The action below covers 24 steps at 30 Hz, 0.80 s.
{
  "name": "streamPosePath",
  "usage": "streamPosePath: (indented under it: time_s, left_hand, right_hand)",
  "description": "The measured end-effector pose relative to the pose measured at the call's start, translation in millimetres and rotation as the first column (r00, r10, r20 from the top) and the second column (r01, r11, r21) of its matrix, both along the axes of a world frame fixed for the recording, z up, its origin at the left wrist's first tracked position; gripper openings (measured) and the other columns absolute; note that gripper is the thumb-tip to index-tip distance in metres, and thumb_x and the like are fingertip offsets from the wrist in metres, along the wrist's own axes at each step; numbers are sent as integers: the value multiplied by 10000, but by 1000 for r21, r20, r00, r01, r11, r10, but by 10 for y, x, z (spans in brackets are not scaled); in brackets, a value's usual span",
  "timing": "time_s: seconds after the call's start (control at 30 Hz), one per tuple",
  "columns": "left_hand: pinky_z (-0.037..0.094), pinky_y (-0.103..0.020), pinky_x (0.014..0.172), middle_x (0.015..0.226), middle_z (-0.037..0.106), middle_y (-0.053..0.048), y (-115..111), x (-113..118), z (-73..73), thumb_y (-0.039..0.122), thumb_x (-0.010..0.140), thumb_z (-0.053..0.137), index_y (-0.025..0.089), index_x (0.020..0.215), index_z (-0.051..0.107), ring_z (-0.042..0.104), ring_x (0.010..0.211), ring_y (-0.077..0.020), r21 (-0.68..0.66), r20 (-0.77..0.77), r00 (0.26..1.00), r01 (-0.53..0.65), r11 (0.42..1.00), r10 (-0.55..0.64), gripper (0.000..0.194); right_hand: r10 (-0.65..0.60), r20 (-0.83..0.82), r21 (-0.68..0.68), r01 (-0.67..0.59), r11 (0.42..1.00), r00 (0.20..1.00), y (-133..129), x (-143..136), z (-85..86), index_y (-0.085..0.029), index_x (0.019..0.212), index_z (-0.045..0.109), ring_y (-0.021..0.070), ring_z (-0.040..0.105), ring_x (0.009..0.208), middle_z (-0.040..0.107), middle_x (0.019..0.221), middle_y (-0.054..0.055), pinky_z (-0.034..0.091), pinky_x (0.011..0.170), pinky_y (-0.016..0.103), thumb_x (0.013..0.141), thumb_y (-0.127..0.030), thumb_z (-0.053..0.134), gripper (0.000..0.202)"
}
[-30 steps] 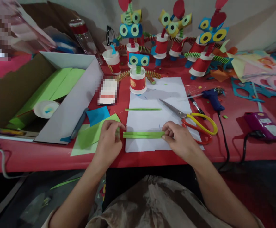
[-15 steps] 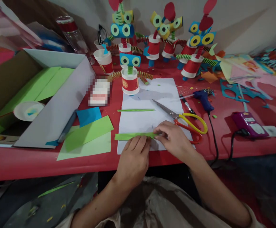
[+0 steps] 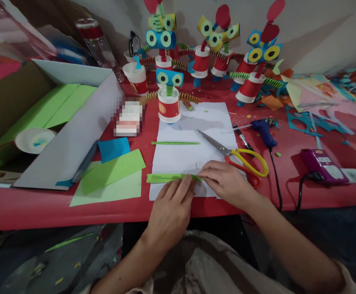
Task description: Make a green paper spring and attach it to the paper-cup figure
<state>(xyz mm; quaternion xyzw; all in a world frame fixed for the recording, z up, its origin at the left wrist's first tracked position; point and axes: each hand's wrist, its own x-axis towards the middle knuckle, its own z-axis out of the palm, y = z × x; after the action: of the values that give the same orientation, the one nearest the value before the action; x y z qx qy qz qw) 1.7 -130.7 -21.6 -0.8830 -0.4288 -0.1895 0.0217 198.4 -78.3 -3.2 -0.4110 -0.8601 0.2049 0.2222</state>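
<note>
Red table (image 3: 129,214), head view: green strip (image 3: 162,178) on white paper (image 3: 178,157).
I log its long axis left-right; right hand (image 3: 229,183) pinches the right end; left hand (image 3: 169,212), fingers together, touches it just beside. Left thumb hidden: cannot tell if it grips.

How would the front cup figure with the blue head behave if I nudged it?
The cup figure looks like paper, so it'd probably slide easily. Its pleated arms would likely flex. The blue head sits on a folded neck, so might wobble.
</note>
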Motion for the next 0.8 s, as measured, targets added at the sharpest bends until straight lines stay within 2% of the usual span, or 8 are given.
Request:
streamPosePath:
  time_s: [0.1, 0.2, 0.33, 0.53, 0.67, 0.8]
  left_hand:
    - [489, -407, 905, 1378, 549, -129, 5, -6, 0, 104, 865, 482, 96, 1175, 630, 566, 1067, -266, -16, 8, 1000, 5, 1000, -5, 344]
    - [484, -403, 918, 1355, 577, -118, 13, -15, -15, 95, 864, 482, 80, 1235, 593, 557, 1090, -262, -25, 22, 999, 23, 999, -23, 387]
    - [486, -402, 921, 1334, 597, -117, 14, -24, -31, 102, 861, 496, 69, 1250, 585, 558, 1100, -261, -30, 37, 999, 35, 999, -33, 400]
    - [500, -404, 914, 1311, 619, -105, 16, -29, -1, 109, 880, 480, 80, 1240, 597, 571, 1094, -255, -41, 54, 998, 35, 999, -32, 379]
    - [507, -407, 910, 1293, 634, -86, 43, -25, 31, 114, 887, 472, 107, 1218, 614, 582, 1083, -254, -70, 65, 997, 36, 997, -31, 360]
    - [508, -418, 908, 1297, 630, -85, 55, -24, 31, 122, 888, 480, 121, 1211, 615, 579, 1085, -256, -93, 78, 997, 35, 995, -28, 349]
  right_hand:
    - [85, 157, 89, -100, 991, 984, -13, 50, -3, -140, 1012, 684, 195, 591, 852, 649, 911, 82, 499, 772, 321, 925, -119, 499, 205]
    - [126, 285, 158, -177, 972, 950, -21, 75, 4, -121, 1049, 660, 205, 560, 829, 636, 912, 87, 495, 741, 330, 925, -103, 490, 212]
    - [148, 334, 205, -225, 953, 931, -28, 90, 14, -99, 1094, 633, 217, 548, 868, 633, 972, 109, 496, 754, 341, 921, -84, 483, 229]
    - [121, 360, 227, -213, 950, 925, -66, 94, 29, -92, 1098, 634, 228, 557, 893, 626, 994, 130, 507, 760, 352, 924, -62, 441, 262]
    - [61, 399, 239, -168, 956, 915, -104, 87, 34, -104, 1101, 652, 237, 569, 886, 633, 988, 138, 516, 748, 357, 930, -63, 402, 306]
    - [-27, 470, 242, -100, 965, 882, -190, 73, 85, -129, 1193, 635, 256, 592, 871, 655, 1017, 149, 525, 730, 399, 928, -76, 401, 358]
